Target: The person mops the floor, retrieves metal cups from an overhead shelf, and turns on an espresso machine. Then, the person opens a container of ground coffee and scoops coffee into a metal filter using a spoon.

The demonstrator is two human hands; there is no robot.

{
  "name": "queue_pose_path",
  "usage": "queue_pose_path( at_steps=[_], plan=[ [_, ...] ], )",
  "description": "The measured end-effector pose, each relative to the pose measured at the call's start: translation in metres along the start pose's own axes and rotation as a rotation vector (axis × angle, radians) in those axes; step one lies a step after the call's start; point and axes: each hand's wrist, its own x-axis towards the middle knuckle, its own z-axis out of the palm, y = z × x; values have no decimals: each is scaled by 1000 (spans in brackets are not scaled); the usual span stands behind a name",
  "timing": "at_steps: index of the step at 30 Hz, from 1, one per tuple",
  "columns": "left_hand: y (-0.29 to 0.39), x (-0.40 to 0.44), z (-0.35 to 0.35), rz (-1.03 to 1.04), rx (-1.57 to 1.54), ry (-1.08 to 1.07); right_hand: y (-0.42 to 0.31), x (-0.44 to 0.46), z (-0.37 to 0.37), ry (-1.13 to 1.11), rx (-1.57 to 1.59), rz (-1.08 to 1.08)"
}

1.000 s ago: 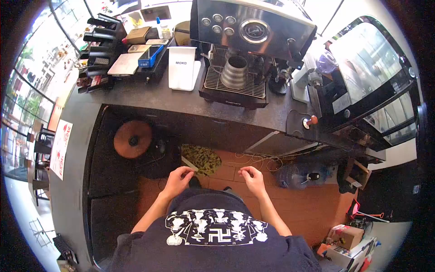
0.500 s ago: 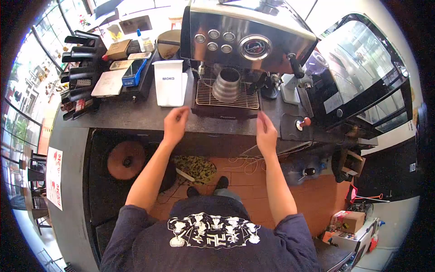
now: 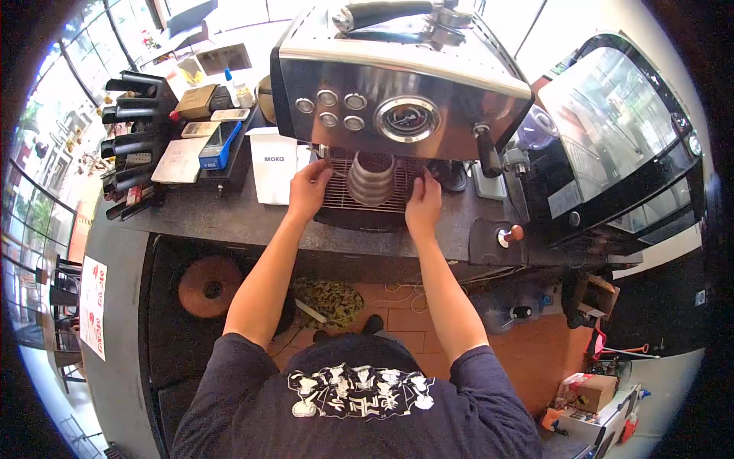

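Note:
A silver espresso machine (image 3: 336,141) stands on the dark counter. On its slatted drip tray (image 3: 334,200) sits a ribbed metal pitcher (image 3: 371,180), upright between my hands. My left hand (image 3: 307,191) is at the tray's left edge, fingers curled against it, beside a white MOKA bag (image 3: 271,177). My right hand (image 3: 424,205) closes on the tray's right edge, thumb toward the pitcher; some fingertips are hidden. Neither hand touches the pitcher.
A tamper (image 3: 511,236) rests on a black mat to the right, with a glass-fronted cabinet (image 3: 612,122) beyond. Left stand a blue-cased device (image 3: 219,145) and a black stacked holder (image 3: 138,141). A portafilter (image 3: 390,14) lies atop the machine.
Both hands have moved forward and closer together, from in front of the tray to its sides. The camera view has shifted, so the machine looks larger and lower.

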Motion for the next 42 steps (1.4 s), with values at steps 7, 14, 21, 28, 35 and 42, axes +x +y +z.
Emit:
queue_pose_path(
  at_steps=[7, 14, 21, 28, 35, 42],
  plan=[
    [4, -40, -18, -14, -45, 69, -33, -10, -33, -80, 107, 25],
    [4, -60, -71, -148, -185, 86, -77, -16, -27, -291, 291, 104],
    [0, -36, -94, -214, -210, 98, -77, -15, 11, -338, 234, 144],
    [0, -18, -90, -204, -142, 100, -71, -4, 25, -313, 180, 117],
    [-30, 6, -73, -134, -187, 163, -47, 9, 43, -301, 182, 15],
    [-36, 16, -64, -114, -170, 170, -38, 11, 50, -276, 136, -11]
  ],
)
